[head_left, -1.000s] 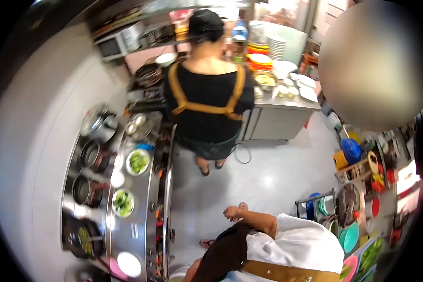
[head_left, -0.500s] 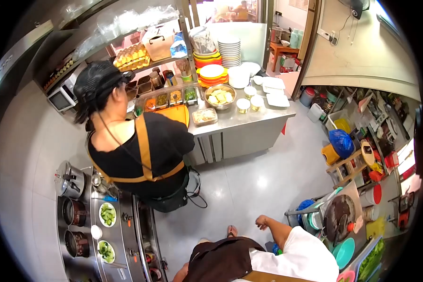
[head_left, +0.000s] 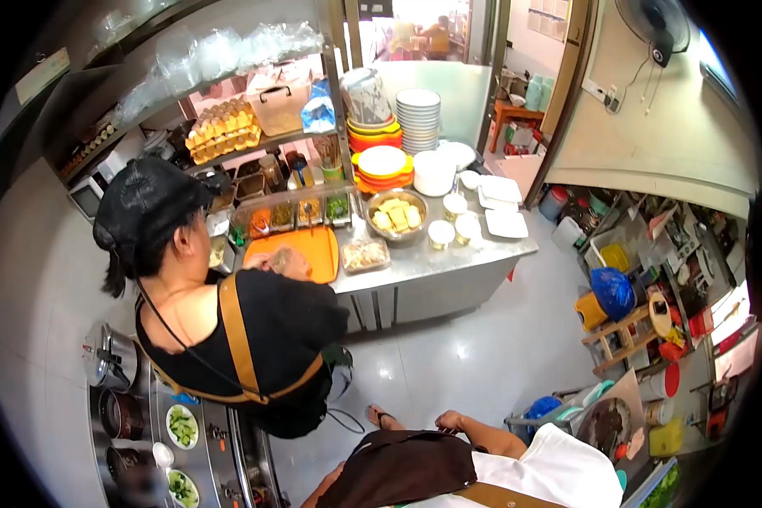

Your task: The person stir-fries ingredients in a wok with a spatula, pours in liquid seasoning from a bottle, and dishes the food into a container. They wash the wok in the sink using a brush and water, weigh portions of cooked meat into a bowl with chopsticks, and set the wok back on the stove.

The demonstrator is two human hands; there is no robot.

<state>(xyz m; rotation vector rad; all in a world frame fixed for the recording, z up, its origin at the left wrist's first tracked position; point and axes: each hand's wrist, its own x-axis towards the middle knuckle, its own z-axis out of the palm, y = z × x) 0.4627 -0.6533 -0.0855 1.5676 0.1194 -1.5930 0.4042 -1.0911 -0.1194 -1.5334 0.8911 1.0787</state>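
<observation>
My right hand (head_left: pixel 451 421) hangs in front of my body, beside the dark brown apron (head_left: pixel 402 474). Its fingers look curled; a small dark reddish patch shows under them, but what it is I cannot make out. At the lower left, part of my left arm (head_left: pixel 326 487) shows against the apron's edge, with the fingers hidden. Neither hand touches the steel counter (head_left: pixel 432 275) ahead. At that counter a co-worker in a black top (head_left: pixel 292 317) and cap has hands over an orange cutting board (head_left: pixel 320 254), partly hidden by the arm.
Along the counter stand a steel bowl of yellow pieces (head_left: pixel 397 213), a clear container of food (head_left: pixel 365 255), and stacked plates (head_left: pixel 418 118). At left, plates of greens (head_left: pixel 182 426) lie by the stove. A wooden stool (head_left: pixel 622 334) and a loaded rack are at right.
The view has shifted, and the counter now appears closer. My right hand has moved left and slightly down in view, towards the apron. The co-worker's hands have come into sight over the board.
</observation>
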